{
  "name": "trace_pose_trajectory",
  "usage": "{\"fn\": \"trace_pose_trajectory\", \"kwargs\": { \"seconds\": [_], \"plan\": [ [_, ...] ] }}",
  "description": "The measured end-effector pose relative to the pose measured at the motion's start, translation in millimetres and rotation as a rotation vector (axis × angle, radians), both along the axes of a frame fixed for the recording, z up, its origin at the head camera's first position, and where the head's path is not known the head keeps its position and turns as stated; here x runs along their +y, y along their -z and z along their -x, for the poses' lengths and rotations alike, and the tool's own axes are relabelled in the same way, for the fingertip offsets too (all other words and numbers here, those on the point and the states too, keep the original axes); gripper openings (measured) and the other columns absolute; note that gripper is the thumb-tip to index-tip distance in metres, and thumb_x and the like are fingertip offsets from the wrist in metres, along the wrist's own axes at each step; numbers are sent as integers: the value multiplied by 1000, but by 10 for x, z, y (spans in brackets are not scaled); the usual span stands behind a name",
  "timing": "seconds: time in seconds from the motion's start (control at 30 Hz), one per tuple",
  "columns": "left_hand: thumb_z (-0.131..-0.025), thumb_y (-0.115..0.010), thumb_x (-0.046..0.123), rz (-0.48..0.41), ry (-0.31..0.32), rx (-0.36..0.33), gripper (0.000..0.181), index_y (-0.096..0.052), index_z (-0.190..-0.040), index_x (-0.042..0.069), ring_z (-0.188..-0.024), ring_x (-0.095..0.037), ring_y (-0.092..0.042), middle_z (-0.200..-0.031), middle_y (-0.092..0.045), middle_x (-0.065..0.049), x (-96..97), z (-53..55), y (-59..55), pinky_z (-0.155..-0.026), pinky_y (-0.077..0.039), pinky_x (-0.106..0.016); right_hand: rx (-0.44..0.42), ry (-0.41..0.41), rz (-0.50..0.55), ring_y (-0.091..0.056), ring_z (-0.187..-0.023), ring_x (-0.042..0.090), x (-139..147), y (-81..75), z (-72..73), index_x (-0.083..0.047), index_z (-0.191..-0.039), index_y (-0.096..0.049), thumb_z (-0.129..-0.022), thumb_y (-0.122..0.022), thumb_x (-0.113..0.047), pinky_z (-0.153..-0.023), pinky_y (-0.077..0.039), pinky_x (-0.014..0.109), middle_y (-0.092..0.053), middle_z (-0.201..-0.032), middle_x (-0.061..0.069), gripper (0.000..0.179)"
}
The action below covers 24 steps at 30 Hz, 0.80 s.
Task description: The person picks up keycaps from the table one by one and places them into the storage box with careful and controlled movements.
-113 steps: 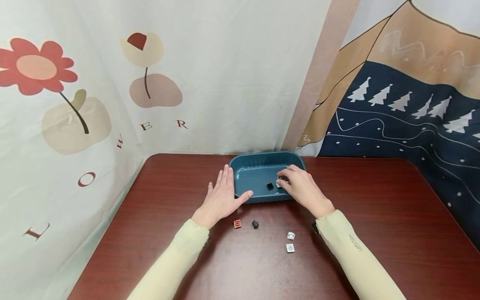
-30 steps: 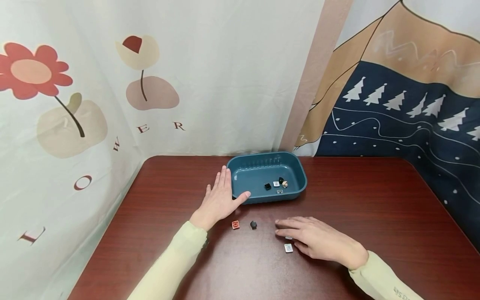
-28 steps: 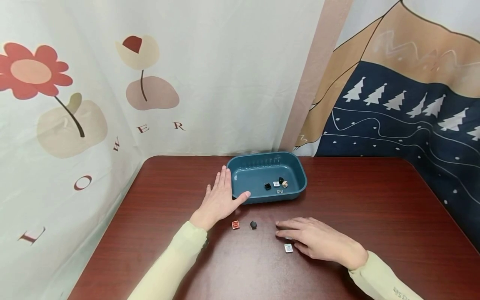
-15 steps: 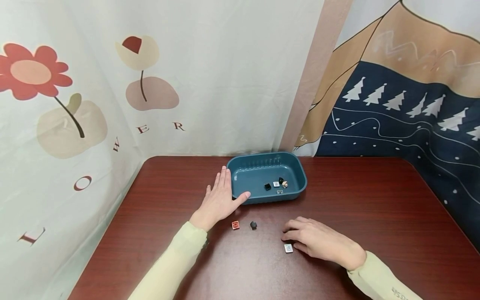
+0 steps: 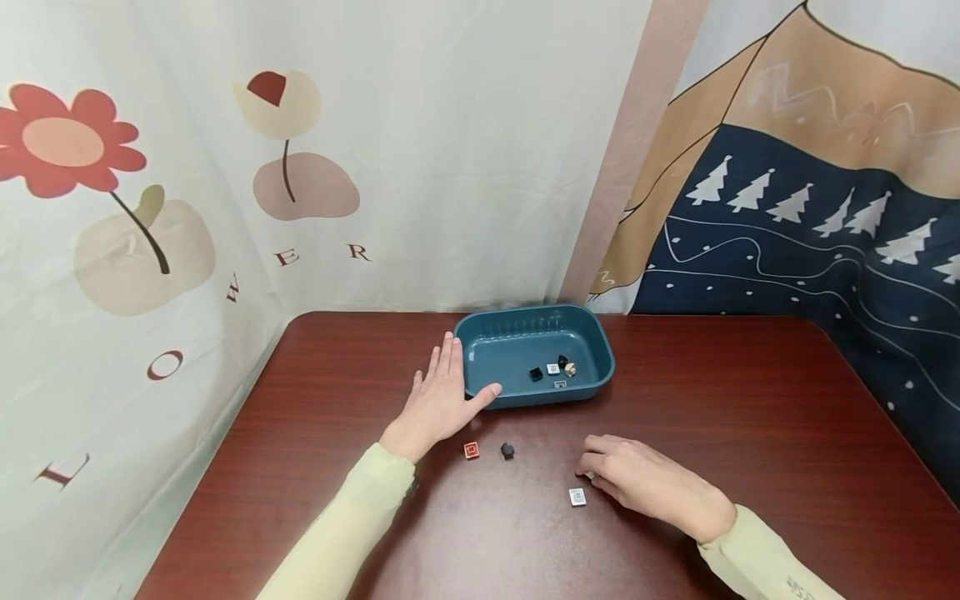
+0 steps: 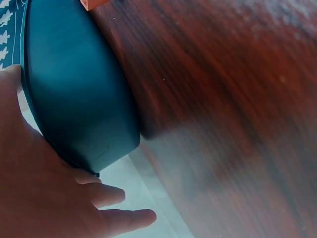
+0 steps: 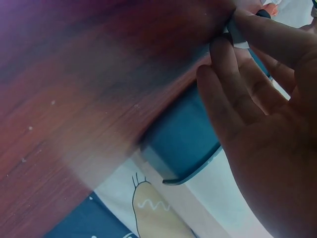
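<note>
My left hand (image 5: 437, 398) rests with straight fingers along the left end of the blue-green plastic basin (image 5: 517, 402), thumb over its front rim. Low over the table, my right hand (image 5: 641, 479) pinches a small white keycap (image 7: 240, 40) between thumb and fingertips; in the head view only a sliver shows. Just nearer the person lies another white keycap (image 5: 577, 497), its hollow side up. A red keycap (image 5: 471, 450) and a black keycap (image 5: 507, 451) sit in front of the basin.
Inside the basin, toward its front right, are several keycaps, among them a black one (image 5: 536, 374), a white one (image 5: 553, 369) and a beige one (image 5: 570, 369). The reddish-brown table (image 5: 360, 358) backs onto a printed curtain (image 5: 450, 167).
My right hand has come out of the basin to the table, closed its fingers on a white keycap and shifted slightly right. My left hand stays at the basin.
</note>
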<state>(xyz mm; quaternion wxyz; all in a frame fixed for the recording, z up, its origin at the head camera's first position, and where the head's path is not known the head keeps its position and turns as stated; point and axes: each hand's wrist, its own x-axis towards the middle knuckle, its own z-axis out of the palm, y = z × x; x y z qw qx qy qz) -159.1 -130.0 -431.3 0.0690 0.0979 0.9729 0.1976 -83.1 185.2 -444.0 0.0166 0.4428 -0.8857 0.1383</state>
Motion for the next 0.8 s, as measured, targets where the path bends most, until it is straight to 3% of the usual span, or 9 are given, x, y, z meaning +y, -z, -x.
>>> {"fn": "trace_pose_trajectory", "kwargs": {
  "seconds": [0.37, 0.57, 0.8],
  "plan": [
    [-97, -46, 75, -12, -1, -3, 110, 1, -165, 3, -159, -37, -5, -173, 12, -9, -2, -5, -9, -120, -16, -67, -20, 26, 30, -58, -81, 1, 30, 4, -1, -17, -96, -75, -88, -80, -3, -72, -54, 21, -57, -92, -9, 16],
    [-97, -46, 76, -11, 8, 3, 110, 0, -165, 2, -159, -36, -7, -173, 10, -11, 3, -10, -8, -119, -18, -67, -19, 25, 144, -65, -88, 3, 63, -49, 10, -12, -104, -78, -84, -83, 3, -76, -57, 19, -62, -100, -7, 25],
    [-96, -44, 78, -11, 6, 3, 111, 0, -165, 3, -159, -36, -7, -173, 10, -11, -1, -7, 1, -119, -18, -67, 63, 24, 220, -66, -91, 5, 85, -137, 62, -11, -106, -78, -79, -86, 5, -78, -57, 21, -63, -103, -7, 32]
  ]
}}
